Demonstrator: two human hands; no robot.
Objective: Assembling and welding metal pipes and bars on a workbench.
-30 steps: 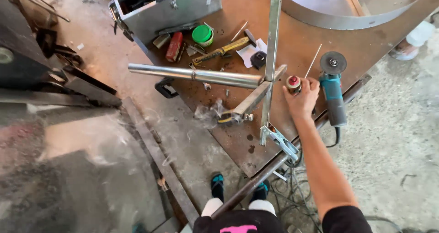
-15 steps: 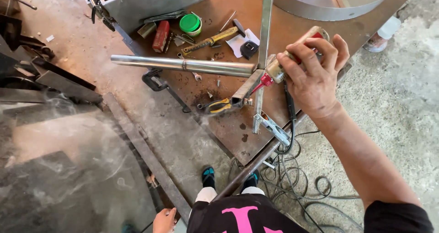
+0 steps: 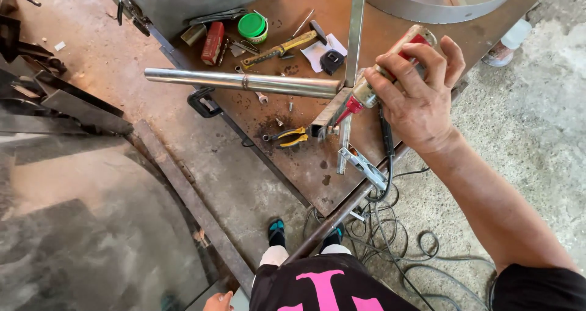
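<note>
My right hand (image 3: pixel 421 103) is shut on a welding electrode holder (image 3: pixel 361 94) with a beige grip and red jaws. Its red tip rests at the joint where a long shiny steel pipe (image 3: pixel 238 82) meets a thin upright steel bar (image 3: pixel 355 30) on the rusty steel table (image 3: pixel 305 164). The holder's black cable (image 3: pixel 384 146) drops off the table edge. Only the fingertips of my left hand (image 3: pixel 217 300) show at the bottom edge, by my hip, touching nothing visible.
Yellow-handled pliers (image 3: pixel 284 137), a metal ground clamp (image 3: pixel 366 167), a hammer (image 3: pixel 281 47), a green tin (image 3: pixel 252 26) and a grey metal box (image 3: pixel 195 0) lie on the table. Cables (image 3: pixel 390 250) coil on the floor by my feet. Dark metal sheets (image 3: pixel 73 103) lie at the left.
One second ago my right hand was farther along the table beside the angle grinder; it has since brought the electrode holder to the pipe joint. Over the last half second it barely moved.
</note>
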